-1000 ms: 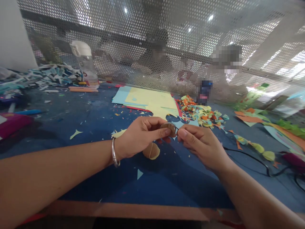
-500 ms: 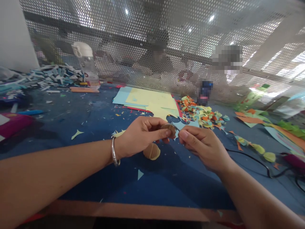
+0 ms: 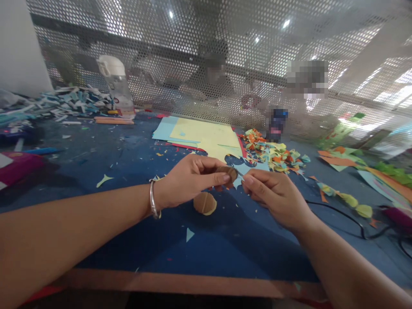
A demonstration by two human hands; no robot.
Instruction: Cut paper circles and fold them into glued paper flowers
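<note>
My left hand [image 3: 198,180] pinches a small brown round cardboard piece [image 3: 231,176] between thumb and fingers, above the blue tabletop. From the right, my right hand [image 3: 273,197] grips a thin dark tool [image 3: 240,174], its tip at the cardboard's right edge. Most of this tool is hidden in my fingers, so I cannot tell its kind. Under my left hand lies another brown cardboard disc [image 3: 202,203] with a pale rim and a line across it. A light blue paper triangle [image 3: 189,234] rests nearer the table's front edge.
Yellow and blue paper sheets [image 3: 202,133] lie ahead. Colourful folded paper bits [image 3: 277,156] are heaped at right, near a black cable [image 3: 341,213]. At left stand a water bottle [image 3: 119,88] and a pile of paper strips [image 3: 71,103]. A perforated screen [image 3: 180,56] rises behind, people beyond it.
The cardboard piece in my left hand has tilted slightly, and the thin tool's visible part at its edge looks shorter. Both hands stay nearly in place.
</note>
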